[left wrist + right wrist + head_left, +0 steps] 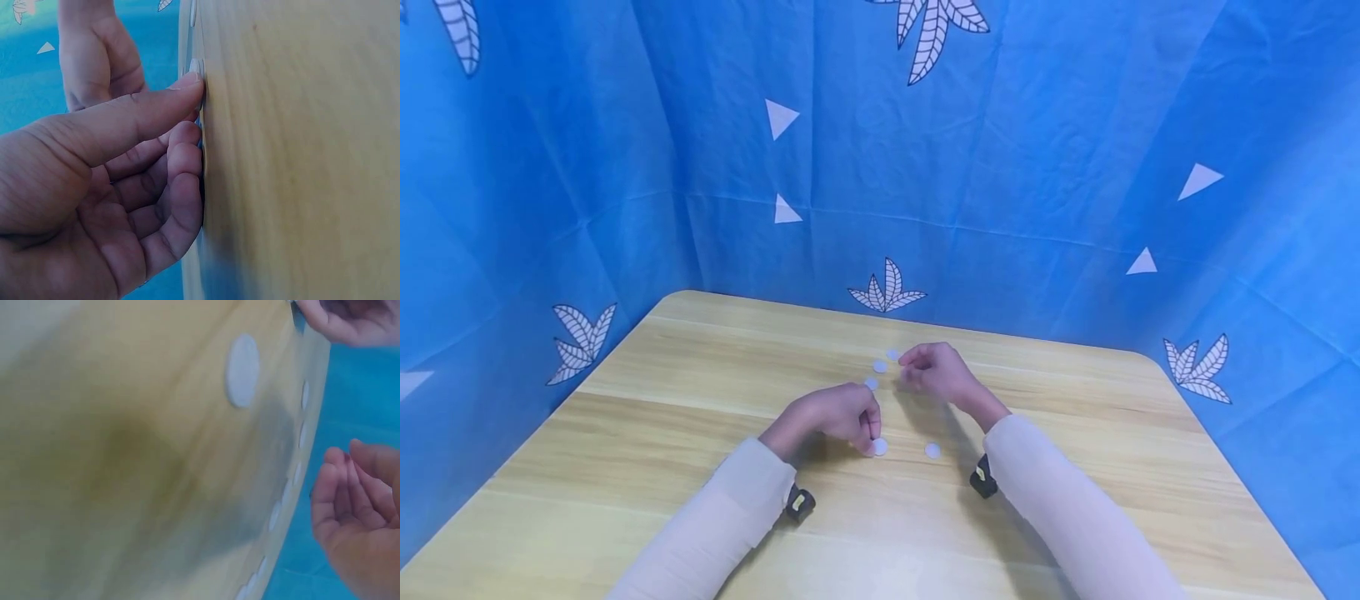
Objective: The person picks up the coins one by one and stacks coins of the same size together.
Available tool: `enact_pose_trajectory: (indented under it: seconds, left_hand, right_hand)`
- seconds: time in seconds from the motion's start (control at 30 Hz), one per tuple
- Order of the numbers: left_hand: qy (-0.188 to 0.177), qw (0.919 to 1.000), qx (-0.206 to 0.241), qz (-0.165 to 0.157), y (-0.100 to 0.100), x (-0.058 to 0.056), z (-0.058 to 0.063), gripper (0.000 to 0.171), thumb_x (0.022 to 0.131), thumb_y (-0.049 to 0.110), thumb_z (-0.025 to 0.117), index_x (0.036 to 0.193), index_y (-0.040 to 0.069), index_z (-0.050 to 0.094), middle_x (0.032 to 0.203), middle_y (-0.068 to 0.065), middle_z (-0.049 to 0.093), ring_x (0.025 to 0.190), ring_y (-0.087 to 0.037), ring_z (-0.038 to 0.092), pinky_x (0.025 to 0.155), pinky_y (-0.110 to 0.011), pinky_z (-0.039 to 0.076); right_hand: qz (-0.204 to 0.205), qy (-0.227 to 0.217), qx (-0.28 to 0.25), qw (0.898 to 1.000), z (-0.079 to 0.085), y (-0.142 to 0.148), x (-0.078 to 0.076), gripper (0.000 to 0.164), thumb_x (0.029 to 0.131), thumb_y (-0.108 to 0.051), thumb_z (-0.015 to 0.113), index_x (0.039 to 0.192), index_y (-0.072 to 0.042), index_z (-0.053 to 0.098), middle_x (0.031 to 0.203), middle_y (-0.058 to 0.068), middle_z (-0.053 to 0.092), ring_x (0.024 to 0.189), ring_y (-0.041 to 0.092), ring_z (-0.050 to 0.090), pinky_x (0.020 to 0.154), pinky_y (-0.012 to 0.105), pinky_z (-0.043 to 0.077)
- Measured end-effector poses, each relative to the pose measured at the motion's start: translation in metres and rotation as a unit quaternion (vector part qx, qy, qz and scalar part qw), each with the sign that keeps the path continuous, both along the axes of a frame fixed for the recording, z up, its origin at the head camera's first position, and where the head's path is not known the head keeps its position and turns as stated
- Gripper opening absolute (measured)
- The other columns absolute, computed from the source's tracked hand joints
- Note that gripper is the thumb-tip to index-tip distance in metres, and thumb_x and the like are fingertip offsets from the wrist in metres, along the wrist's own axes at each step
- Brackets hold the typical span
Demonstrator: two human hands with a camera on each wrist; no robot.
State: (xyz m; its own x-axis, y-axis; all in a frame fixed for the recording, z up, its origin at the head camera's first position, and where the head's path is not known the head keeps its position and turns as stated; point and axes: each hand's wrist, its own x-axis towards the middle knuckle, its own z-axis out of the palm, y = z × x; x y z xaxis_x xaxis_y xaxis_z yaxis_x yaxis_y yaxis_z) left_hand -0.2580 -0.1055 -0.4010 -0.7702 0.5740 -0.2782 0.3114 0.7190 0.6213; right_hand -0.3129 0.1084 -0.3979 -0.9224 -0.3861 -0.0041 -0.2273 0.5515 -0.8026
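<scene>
My left hand (842,414) is low over the wooden table, thumb and forefinger pinching the edge of a flat white disc (880,447). The left wrist view shows its thumb against a disc (196,67), with the other fingers curled by the tabletop. Farther back, my right hand (936,371) hovers above the table. Its fingers are loosely bent, thumb tip near the fingertips, and nothing shows between them in the right wrist view. Another disc (932,450) lies right of the left hand's disc. Beside the right hand, discs (880,366) form a slanting line; the hand hides part of the area behind it.
In the right wrist view, several white discs (275,515) lie in a curved row along the wooden table (156,456). Blue patterned cloth (1000,150) hangs behind the table and at both sides. Each wrist wears a black device (982,477) below a pale sleeve (1067,508).
</scene>
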Motion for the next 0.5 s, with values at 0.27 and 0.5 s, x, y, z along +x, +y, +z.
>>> enact_pose_trajectory:
  seconds: [0.27, 0.5]
  left_hand:
    - [0.004, 1.0000, -0.005, 0.000, 0.000, 0.001, -0.001, 0.017, 0.081, 0.012, 0.087, 0.080, 0.015, 0.071, 0.075, 0.002, 0.067, 0.071, -0.014, 0.056, 0.070, -0.031, 0.049]
    - [0.015, 0.9999, -0.005, -0.005, -0.001, -0.001, -0.003, 0.017, 0.080, 0.012, 0.088, 0.080, 0.016, 0.071, 0.074, 0.003, 0.066, 0.071, -0.012, 0.057, 0.070, -0.030, 0.050]
  right_hand:
    - [-0.013, 0.064, 0.030, 0.997, -0.002, -0.014, -0.021, 0.021, 0.095, -0.002, 0.068, 0.116, 0.003, 0.069, 0.103, 0.013, 0.075, 0.098, 0.026, 0.071, 0.086, 0.035, 0.059]
    - [-0.019, 0.092, 0.063, 0.994, -0.010, -0.021, -0.041, 0.021, 0.097, -0.002, 0.068, 0.117, 0.003, 0.069, 0.105, 0.013, 0.075, 0.102, 0.027, 0.071, 0.091, 0.037, 0.057]
